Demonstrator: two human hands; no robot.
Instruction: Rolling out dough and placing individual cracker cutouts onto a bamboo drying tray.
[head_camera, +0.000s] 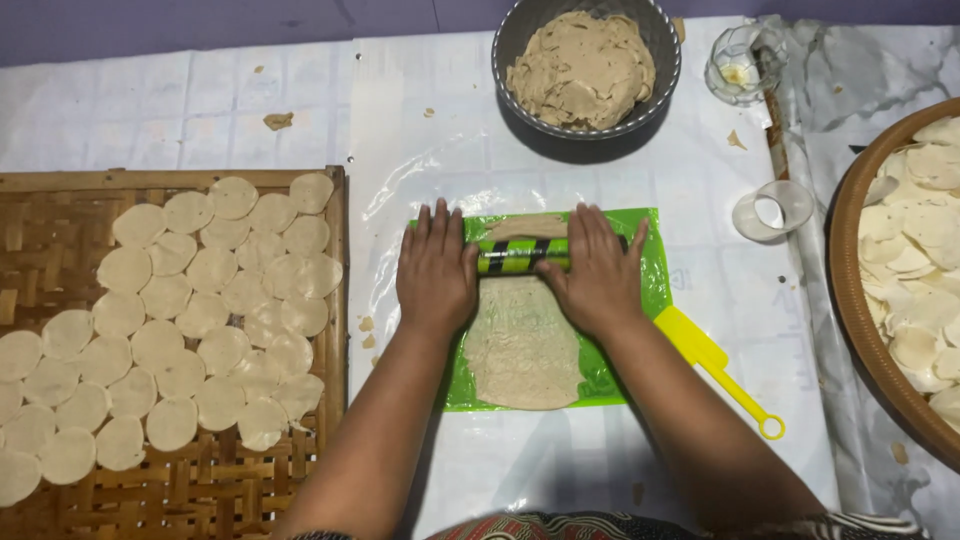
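Both palms press on a green roller (520, 255) with black bands, which lies crosswise over a strip of dough (522, 345) on a green sheet (650, 255). The left hand (436, 268) covers the roller's left end and the right hand (597, 268) its right end. On both, the fingers are flat, stretched forward and slightly spread; they hold nothing closed, they only bear down. The roller sits near the far end of the dough, and a thin flap shows beyond it.

To roll well here, I judge that the 2 hands should press evenly so the dough keeps 1 thickness, with the roller kept square to the strip. The sheet should stay flat on the white cover (560, 470).

The yellow scraper (715, 370) pokes out from under the sheet's right edge.
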